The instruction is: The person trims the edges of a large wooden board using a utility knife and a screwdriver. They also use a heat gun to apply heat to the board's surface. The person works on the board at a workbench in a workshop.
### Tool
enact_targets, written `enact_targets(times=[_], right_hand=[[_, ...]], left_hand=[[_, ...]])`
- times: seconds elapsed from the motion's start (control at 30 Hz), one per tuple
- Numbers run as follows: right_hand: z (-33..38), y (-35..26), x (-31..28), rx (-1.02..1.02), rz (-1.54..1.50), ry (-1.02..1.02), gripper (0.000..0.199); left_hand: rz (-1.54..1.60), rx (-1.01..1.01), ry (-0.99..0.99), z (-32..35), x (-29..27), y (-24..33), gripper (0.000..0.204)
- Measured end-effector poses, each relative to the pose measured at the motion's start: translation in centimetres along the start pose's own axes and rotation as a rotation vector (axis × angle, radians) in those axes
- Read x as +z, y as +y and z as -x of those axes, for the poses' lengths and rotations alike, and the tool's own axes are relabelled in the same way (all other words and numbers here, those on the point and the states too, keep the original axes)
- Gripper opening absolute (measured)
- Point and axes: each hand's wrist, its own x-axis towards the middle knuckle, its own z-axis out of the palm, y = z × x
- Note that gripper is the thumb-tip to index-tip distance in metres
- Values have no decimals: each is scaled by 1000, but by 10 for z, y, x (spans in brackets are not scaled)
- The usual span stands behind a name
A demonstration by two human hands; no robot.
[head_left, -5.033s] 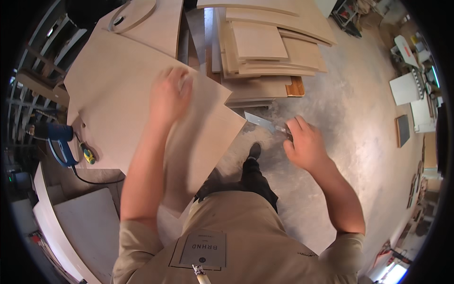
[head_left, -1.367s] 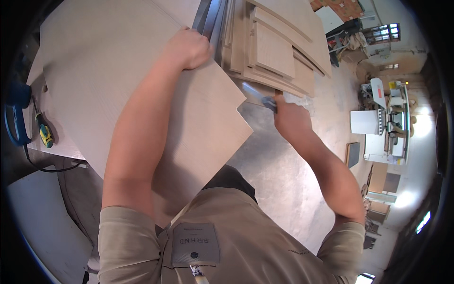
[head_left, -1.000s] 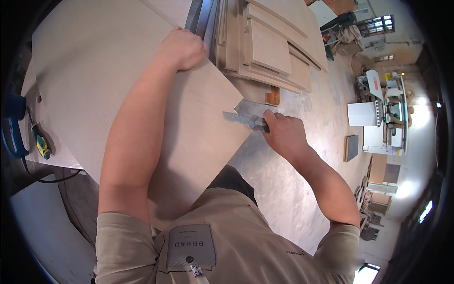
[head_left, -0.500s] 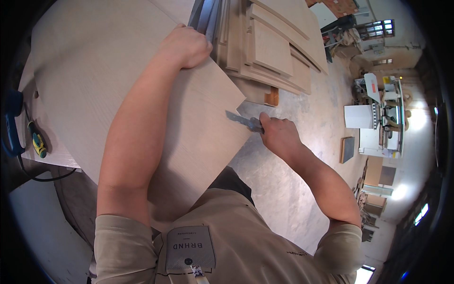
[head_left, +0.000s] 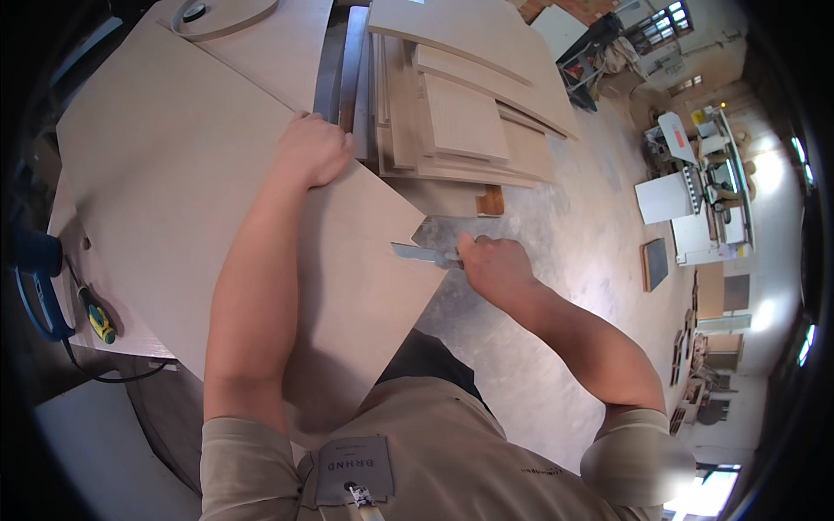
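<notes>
A large pale plywood panel (head_left: 182, 165) stretches in front of me, with a small notch cut into its right edge. My left hand (head_left: 314, 149) grips the panel's far edge, fingers curled over it and partly hidden. In my right hand (head_left: 497, 265), beyond the panel's right edge, is a small handsaw (head_left: 421, 254) with a grey blade. The hand is closed round its handle, which is mostly covered. The blade points left and lies at the panel's edge beside the notch; its teeth are too small to make out.
Stacked wooden boards (head_left: 469, 122) stand beyond the panel. At left lie a yellow-green screwdriver (head_left: 97, 317) and a blue power tool (head_left: 39, 260) with a black cord. A coiled edging strip (head_left: 230, 35) rests at the far left. White machinery (head_left: 695, 191) stands across the concrete floor (head_left: 573, 226).
My view has shifted, bringing the coiled strip into sight. The panel, both hands and the saw appear lower and farther left in the picture. Both grips are unchanged.
</notes>
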Motion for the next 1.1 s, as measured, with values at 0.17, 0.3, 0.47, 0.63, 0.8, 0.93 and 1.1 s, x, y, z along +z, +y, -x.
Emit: enact_targets(times=[0.17, 0.3, 0.47, 0.63, 0.8, 0.93, 1.1], right_hand=[[2, -2, 1, -19, -28, 59, 9], [-3, -3, 3, -16, 18, 66, 15], [-7, -3, 3, -36, 10, 91, 15], [-10, -5, 2, -29, -8, 108, 15], [-12, -8, 1, -2, -48, 112, 13], [-6, -9, -2, -5, -115, 15, 11], [2, -8, -6, -12, -161, -31, 9]], left_hand=[[73, -2, 35, 1, 3, -2, 47], [50, 22, 3, 0, 2, -4, 47], [69, 30, 38, 2, 0, -4, 50], [65, 33, 44, 0, 2, -4, 50], [51, 44, 29, -1, 3, -6, 50], [77, 47, 33, -2, 3, -8, 50], [53, 38, -6, -2, 3, -8, 48]])
